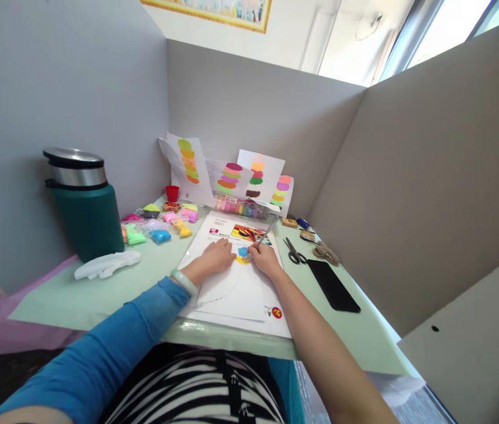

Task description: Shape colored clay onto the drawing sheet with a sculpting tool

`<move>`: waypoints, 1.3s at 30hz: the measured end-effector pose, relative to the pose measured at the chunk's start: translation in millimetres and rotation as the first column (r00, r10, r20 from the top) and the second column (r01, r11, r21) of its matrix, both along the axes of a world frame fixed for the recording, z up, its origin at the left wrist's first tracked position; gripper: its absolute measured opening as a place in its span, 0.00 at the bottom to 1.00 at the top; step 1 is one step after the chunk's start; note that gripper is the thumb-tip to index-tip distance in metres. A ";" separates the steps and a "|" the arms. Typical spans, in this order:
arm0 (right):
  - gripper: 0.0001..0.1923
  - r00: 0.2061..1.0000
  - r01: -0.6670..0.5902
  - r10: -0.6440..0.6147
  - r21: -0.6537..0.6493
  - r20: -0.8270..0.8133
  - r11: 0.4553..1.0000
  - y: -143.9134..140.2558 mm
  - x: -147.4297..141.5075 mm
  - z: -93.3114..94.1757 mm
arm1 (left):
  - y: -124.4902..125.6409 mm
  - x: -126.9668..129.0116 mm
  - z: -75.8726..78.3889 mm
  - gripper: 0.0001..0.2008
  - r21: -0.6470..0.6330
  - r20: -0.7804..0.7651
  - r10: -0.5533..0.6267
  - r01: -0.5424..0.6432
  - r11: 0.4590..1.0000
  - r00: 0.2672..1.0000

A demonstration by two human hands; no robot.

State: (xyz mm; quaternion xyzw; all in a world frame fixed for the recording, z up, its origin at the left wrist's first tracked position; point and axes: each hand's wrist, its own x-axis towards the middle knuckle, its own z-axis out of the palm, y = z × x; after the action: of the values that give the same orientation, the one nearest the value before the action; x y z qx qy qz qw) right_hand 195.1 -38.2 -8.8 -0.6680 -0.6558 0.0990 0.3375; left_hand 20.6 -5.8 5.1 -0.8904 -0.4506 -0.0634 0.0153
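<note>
My right hand [265, 259] is closed around a slim silvery fork [269, 229], its tined end pointing down at the paper. Under that end lie a blue patch [243, 251] and a yellow patch [241, 259], which look like soft clay; the fingers partly cover them. My left hand [218, 256] rests palm down on the white sheet [232, 297], fingers stretched out, the tips close to the yellow patch. A thin curved line is drawn on the sheet. Beneath it is a printed drawing pad [214, 227] with a colourful picture near its top.
Left stand a green bottle [88, 218], a white crumpled tissue [107, 264], several coloured clay packets [160, 235] and a red cup [172, 193]. Painted sheets [190, 165] lean at the back above a marker box [240, 207]. Right lie scissors [294, 253] and a black phone [333, 285].
</note>
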 end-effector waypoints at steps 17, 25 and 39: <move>0.14 0.981 0.169 -0.166 -0.022 0.100 0.985 2.2 5.0 3.3 | -1.3 -3.7 -13.8 0.23 -0.027 0.036 -0.001 0.002 1.000 0.999; 0.13 0.997 0.078 -0.078 0.003 -0.017 0.997 1.3 2.9 3.8 | -4.2 -2.9 -9.1 0.23 -0.035 0.020 0.000 0.000 0.999 1.000; 0.14 0.984 0.162 -0.162 0.005 0.077 0.987 2.8 5.5 2.1 | -2.6 -3.8 -11.3 0.23 -0.027 0.028 -0.005 0.006 1.000 1.000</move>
State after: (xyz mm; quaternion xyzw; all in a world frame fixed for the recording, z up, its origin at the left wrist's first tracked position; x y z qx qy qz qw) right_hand 200.5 -35.4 -6.7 -0.7224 -0.6120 0.0457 0.3186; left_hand 16.9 -8.4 -6.2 -0.8908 -0.4490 -0.0695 -0.0033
